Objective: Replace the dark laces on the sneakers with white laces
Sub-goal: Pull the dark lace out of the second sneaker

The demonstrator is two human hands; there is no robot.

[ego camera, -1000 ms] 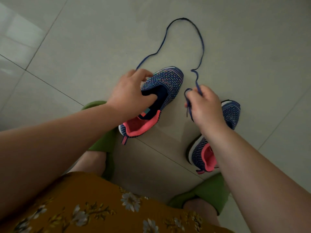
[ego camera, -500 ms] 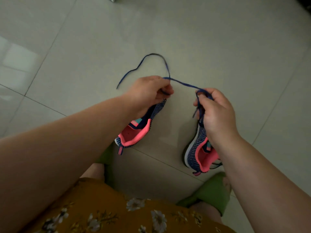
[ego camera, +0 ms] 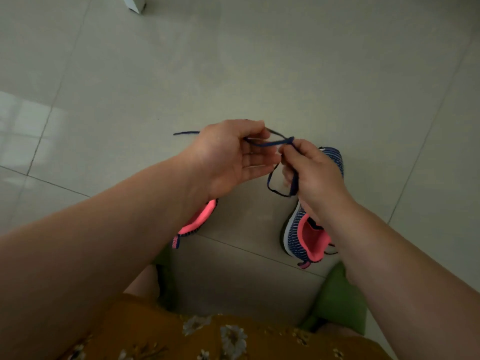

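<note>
Both hands hold a dark blue lace [ego camera: 271,144] above the floor. My left hand [ego camera: 228,157] has it between thumb and forefinger, palm turned up, and one free end sticks out to the left. My right hand [ego camera: 311,170] pinches the lace too, with a folded loop hanging below its fingers. Two blue knit sneakers with pink linings lie on the tiles: the left sneaker [ego camera: 197,222] is mostly hidden under my left wrist, the right sneaker [ego camera: 304,235] lies under my right forearm. No white lace shows.
Grey floor tiles [ego camera: 259,61] spread all around. A white furniture leg [ego camera: 136,3] stands at the top edge. Green slippers [ego camera: 340,300] on my feet and a mustard floral skirt [ego camera: 207,333] fill the bottom.
The lace has been gathered off the floor into a short bundle. Both hands have come closer together, and my left hand has let go of the left sneaker and turned palm up.
</note>
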